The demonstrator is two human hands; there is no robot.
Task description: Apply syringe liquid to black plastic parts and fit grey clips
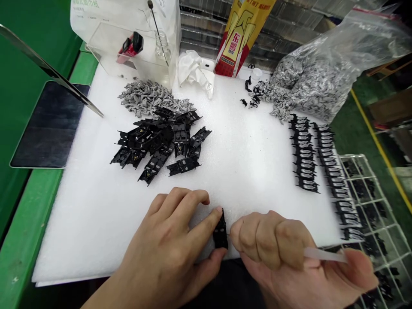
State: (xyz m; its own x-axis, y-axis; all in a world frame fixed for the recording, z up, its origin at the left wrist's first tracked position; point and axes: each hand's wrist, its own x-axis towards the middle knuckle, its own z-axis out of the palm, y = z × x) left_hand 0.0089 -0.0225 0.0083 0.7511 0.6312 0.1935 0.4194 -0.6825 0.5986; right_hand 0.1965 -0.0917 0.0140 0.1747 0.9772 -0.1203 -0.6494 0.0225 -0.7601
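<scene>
OK, your L hand [164, 244] pinches black plastic part [220, 231] at 12 o'clock, steadying it; R hand [277, 249] curled shut on clear strip [325, 255].

On my feed, bright, even light washes the white foam sheet [80, 206] with only soft shadows; the clear plastic bag [363, 43] glares, and wide-angle distortion bends the frame's edges.

Got a white foam sheet [251, 128] on a green bench [25, 231], loose gray clips [149, 98] near the far edge, and a bag of them [334, 73] spilling at the far right corner. Yellow-and-red box [234, 38], tissue [195, 71] and glass bottle [162, 47] sit behind, dark tablet [48, 128] off the left edge, wire rack [370, 201] by the near right corner.
</scene>
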